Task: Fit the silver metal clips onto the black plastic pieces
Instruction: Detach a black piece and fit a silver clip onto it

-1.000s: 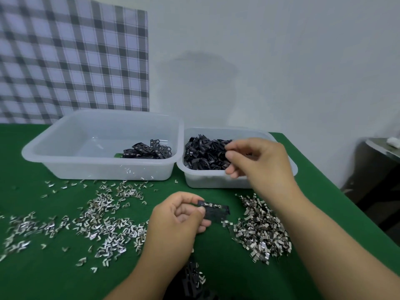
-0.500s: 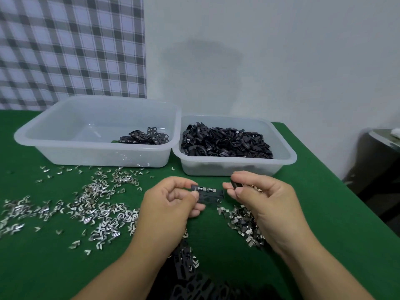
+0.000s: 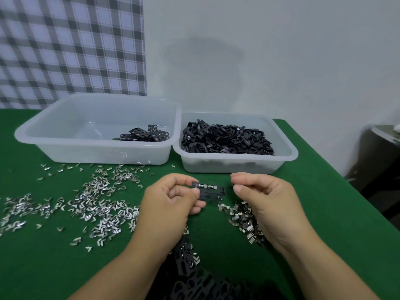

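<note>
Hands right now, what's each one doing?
Left hand: holding a black plastic piece with silver clips fitted.
Right hand: pinched; what it holds, if anything, cannot be told.

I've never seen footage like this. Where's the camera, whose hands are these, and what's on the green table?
No machine here: a person wears a camera on the head, looking down at both hands. The left hand pinches a flat black plastic piece with silver clips on its top edge. The right hand is curled beside it; what it pinches is hidden. Scattered on the green cloth lie loose clips. Two clear tubs behind hold black parts: few in the left tub, a heap in the right tub.
</note>
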A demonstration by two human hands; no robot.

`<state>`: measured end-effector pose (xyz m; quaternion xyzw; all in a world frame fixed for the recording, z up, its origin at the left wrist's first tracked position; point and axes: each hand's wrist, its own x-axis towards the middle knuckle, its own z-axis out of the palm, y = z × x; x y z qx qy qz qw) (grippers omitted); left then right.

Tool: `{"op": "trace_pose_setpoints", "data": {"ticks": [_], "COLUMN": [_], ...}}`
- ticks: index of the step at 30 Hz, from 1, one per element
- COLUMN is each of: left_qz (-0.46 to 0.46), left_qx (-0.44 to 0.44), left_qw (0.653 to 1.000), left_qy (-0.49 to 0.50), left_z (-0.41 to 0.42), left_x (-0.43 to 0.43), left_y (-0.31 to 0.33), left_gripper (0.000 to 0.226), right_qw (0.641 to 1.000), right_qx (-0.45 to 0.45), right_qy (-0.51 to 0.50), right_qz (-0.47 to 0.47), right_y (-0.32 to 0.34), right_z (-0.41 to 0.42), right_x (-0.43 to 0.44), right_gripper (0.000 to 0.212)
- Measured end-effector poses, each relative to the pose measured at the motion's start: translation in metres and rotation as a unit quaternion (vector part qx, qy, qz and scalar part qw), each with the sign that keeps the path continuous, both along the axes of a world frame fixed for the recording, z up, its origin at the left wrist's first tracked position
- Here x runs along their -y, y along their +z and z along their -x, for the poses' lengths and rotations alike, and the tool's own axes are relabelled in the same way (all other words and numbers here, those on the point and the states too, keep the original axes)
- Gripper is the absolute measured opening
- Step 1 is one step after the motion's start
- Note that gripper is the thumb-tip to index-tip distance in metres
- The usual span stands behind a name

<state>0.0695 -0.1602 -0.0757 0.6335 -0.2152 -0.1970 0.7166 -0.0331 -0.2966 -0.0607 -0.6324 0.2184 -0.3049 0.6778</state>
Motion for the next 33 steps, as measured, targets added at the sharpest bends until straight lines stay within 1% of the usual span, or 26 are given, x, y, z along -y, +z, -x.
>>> {"op": "trace_pose_setpoints", "data": {"ticks": [5, 9, 11, 15, 22, 26, 33], "left_qz": [0.0, -0.002, -0.003, -0.005, -0.003, 0.0, 0.003], "left_qx": [0.002, 0.003, 0.004, 0.006, 0.002, 0.001, -0.001], "left_qw": [1.0, 1.0, 1.0, 1.0, 1.0, 1.0, 1.0], "left_qy": [-0.002, -0.003, -0.002, -0.003, -0.004, -0.005, 0.002], "left_z": [0.0005, 0.0008, 0.0009, 0.0011, 0.0006, 0.0003, 0.0005], "left_x": [-0.0002, -0.0009, -0.001, -0.0009, -0.0006, -0.0008, -0.0008], "left_y": [0.0004, 0.001, 0.001, 0.0014, 0.0013, 0.0011, 0.0015], "left_gripper": [0.015, 0.016, 0.016, 0.015, 0.016, 0.015, 0.015], "right_qw": [1.0, 0.999, 0.999, 0.999, 1.0, 1.0, 0.999], "right_qx": [-0.004, 0.004, -0.005, -0.025, -0.005, 0.003, -0.037], "right_qy": [-0.015, -0.011, -0.015, -0.029, -0.006, -0.003, 0.013], "right_qz": [-0.011, -0.035, -0.041, -0.023, -0.005, -0.008, 0.025], "right_y": [-0.0008, 0.0008, 0.0009, -0.0006, 0.0012, 0.003, 0.0046], "right_z": [-0.0002, 0.0003, 0.0008, 0.0009, 0.0013, 0.0014, 0.0014], "right_x": [0.0002, 0.0001, 0.0003, 0.0011, -0.0007, -0.0019, -0.0033], "right_gripper": [0.023, 0.028, 0.025, 0.019, 0.03, 0.026, 0.02]}}
